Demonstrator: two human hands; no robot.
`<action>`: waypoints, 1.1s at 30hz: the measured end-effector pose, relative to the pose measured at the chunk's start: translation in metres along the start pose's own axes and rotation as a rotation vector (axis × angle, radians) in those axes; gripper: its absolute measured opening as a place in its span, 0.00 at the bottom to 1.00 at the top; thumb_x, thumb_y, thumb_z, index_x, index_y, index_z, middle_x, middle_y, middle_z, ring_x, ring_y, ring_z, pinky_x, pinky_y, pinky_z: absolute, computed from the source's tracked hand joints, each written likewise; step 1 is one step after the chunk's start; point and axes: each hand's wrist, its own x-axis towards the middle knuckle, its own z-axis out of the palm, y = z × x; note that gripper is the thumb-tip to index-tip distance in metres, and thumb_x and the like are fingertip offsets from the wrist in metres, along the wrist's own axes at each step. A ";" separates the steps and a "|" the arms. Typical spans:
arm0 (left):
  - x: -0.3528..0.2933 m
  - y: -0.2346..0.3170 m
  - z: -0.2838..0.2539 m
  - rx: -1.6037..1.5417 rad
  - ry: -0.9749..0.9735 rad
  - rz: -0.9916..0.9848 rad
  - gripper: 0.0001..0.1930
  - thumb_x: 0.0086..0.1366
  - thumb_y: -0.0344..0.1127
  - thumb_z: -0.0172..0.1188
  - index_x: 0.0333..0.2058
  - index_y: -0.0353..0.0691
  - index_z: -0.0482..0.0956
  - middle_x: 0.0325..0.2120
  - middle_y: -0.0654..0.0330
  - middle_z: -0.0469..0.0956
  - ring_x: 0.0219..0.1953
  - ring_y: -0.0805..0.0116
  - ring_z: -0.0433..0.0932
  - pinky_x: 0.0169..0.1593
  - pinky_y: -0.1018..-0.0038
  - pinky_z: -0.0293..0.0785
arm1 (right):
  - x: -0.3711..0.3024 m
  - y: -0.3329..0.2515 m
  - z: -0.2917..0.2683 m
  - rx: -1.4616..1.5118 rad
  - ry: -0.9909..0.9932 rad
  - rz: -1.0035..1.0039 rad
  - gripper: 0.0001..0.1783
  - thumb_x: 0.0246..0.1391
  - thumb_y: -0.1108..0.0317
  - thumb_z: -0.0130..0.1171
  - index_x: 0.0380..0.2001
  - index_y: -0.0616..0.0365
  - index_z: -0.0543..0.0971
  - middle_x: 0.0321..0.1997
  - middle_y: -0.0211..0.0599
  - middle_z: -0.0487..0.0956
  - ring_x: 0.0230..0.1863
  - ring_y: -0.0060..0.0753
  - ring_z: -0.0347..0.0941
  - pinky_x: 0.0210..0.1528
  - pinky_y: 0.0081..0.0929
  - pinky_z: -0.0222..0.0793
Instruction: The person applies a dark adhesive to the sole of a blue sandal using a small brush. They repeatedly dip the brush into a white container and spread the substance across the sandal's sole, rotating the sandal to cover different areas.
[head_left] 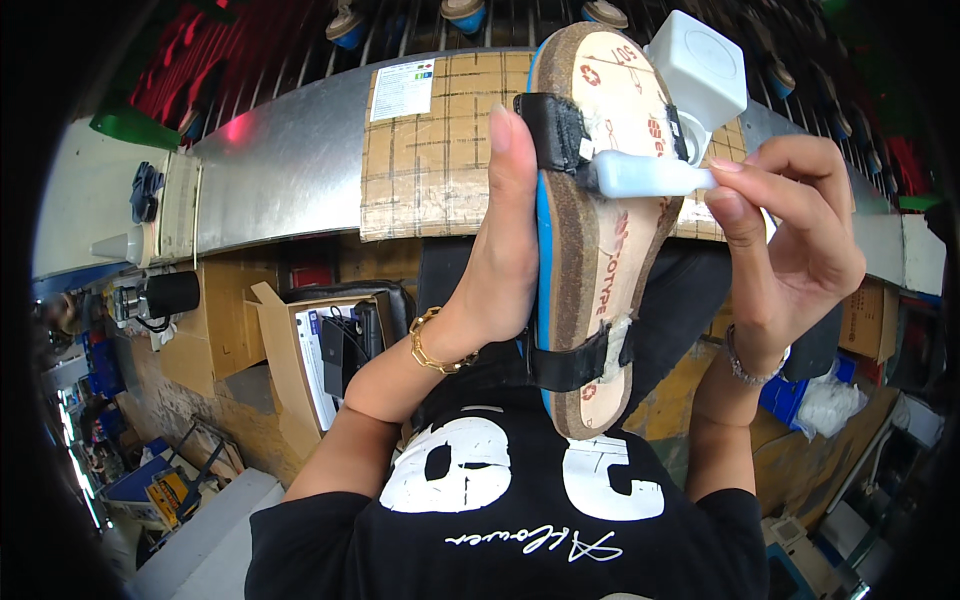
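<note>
A sandal footbed (615, 250) with a cork side, a blue lower edge and black straps is held sole-up, its pale underside with red print showing. My left hand (505, 230) grips it along its left edge, thumb up and the other fingers hidden behind it. The fingers of my right hand (790, 220) pinch the thin end of a pale brush (650, 177). Its dark tip lies against the folded end of the upper black strap (552, 133). Whitish residue shows where the strap ends meet the footbed. Just beyond stands a white square plastic bottle (700, 65).
A taped cardboard sheet (440, 150) covers part of the metal bench (290, 160). Behind it runs a rack of bars carrying blue-edged shoe parts (463, 14). An open carton (310, 370) with papers stands below left. On the right is a blue bin (785, 402).
</note>
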 end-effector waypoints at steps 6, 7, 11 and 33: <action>0.003 -0.006 -0.006 0.024 -0.002 -0.026 0.48 0.70 0.73 0.19 0.61 0.33 0.66 0.51 0.50 0.77 0.50 0.65 0.80 0.55 0.70 0.77 | 0.005 0.014 -0.007 0.082 -0.132 -0.074 0.12 0.40 0.79 0.72 0.33 0.61 0.87 0.35 0.38 0.75 0.37 0.27 0.69 0.37 0.21 0.63; 0.006 -0.006 -0.005 -0.019 -0.017 -0.051 0.50 0.68 0.75 0.20 0.63 0.34 0.64 0.53 0.47 0.76 0.52 0.62 0.80 0.56 0.67 0.78 | 0.004 0.014 -0.008 0.082 -0.143 -0.071 0.12 0.39 0.79 0.72 0.33 0.61 0.87 0.35 0.37 0.75 0.37 0.27 0.69 0.37 0.20 0.62; 0.006 -0.005 0.003 -0.268 0.004 -0.063 0.50 0.68 0.76 0.19 0.60 0.33 0.68 0.49 0.50 0.79 0.49 0.66 0.81 0.55 0.70 0.77 | 0.000 0.014 -0.010 0.088 -0.195 -0.049 0.13 0.37 0.80 0.73 0.32 0.59 0.88 0.35 0.37 0.74 0.36 0.27 0.69 0.36 0.20 0.61; 0.007 -0.019 -0.033 -0.046 0.340 0.095 0.47 0.70 0.73 0.24 0.67 0.34 0.58 0.57 0.47 0.74 0.54 0.62 0.80 0.56 0.67 0.81 | -0.003 -0.005 -0.012 0.136 -0.361 0.076 0.13 0.28 0.67 0.73 0.25 0.56 0.88 0.28 0.35 0.73 0.28 0.27 0.67 0.31 0.21 0.54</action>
